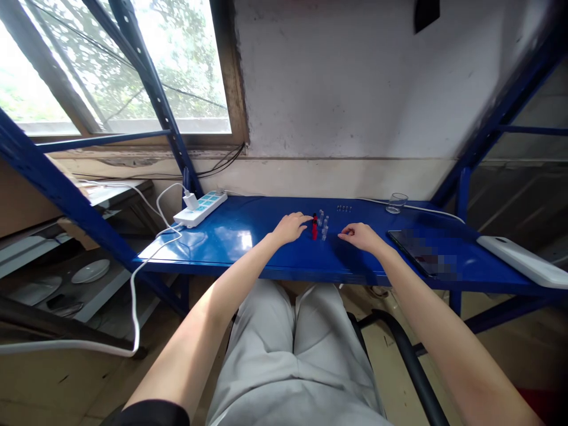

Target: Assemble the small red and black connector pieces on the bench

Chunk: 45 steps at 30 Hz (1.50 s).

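Observation:
My left hand (290, 228) is held low over the blue table with its fingers stretched out. Its fingertips point at a small red bottle (315, 231) with a dark top and are very close to it; whether they touch is unclear. Just right of the red bottle stand several small clear vials (325, 228). On their other side is my right hand (359, 236), thumb and fingertips pinched together; anything between them is too small to make out. Farther back lies a short row of tiny clear pieces (344, 208).
On the blue table (222, 236), a white power strip (202, 210) with a plugged-in charger lies at left. A clear glass (396, 203) stands at the back right, a dark phone (410, 251) nearer, and a white flat device (523, 260) at the right end. Blue posts frame the table.

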Tool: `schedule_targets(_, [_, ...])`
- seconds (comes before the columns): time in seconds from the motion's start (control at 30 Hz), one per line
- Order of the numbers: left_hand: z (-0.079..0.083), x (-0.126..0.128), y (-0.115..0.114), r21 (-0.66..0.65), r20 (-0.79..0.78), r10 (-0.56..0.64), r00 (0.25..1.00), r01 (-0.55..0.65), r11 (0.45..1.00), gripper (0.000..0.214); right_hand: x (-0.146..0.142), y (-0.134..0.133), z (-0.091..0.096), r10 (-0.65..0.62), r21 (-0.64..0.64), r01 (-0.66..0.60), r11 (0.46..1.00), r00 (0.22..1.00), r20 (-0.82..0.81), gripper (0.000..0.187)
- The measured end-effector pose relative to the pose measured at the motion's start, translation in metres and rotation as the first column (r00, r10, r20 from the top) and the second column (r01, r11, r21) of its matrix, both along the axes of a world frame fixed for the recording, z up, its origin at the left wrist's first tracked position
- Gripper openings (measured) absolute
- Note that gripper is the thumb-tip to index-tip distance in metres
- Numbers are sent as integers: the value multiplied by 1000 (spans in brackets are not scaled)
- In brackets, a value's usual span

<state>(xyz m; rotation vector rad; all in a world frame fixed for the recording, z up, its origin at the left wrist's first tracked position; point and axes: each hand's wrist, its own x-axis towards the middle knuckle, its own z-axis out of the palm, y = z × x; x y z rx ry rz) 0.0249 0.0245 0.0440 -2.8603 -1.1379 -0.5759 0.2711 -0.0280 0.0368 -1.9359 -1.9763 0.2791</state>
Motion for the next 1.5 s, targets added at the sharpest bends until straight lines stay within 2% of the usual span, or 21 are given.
schedule_targets(0.27, [-15,10,2,78,-134,9,991,2,997,47,2,19,-7,4,21,-3,1000,998,-58,25])
schedule_targets(0.43, [-17,12,3,114,-126,33,991,-19,993,43,-4,32,-13,-7,41,11,999,996,-90,27])
schedule_targets(0.6, [-16,18,1,143,-29,46,999,-41,989,31,-10,45,-20,-25,28,27,999,996,-90,26])
schedule_targets(0.73, [-18,17,0,96,57,74,996,-79,992,26,-18,50,-23,-36,-6,36,999,997,-68,26])
schedule_targets(0.93, [-18,-1,5,26,180,113,977,-120,992,22,-25,51,-23,-81,-25,79,997,995,-58,25])
schedule_targets(1.2, [-16,-19,11,-71,408,131,904,-111,991,17,-24,56,-23,-96,-49,91,995,990,-102,27])
schedule_targets(1.5, [-24,-30,16,-85,448,128,885,-100,991,17,-26,56,-21,-76,-68,68,995,988,-132,28])
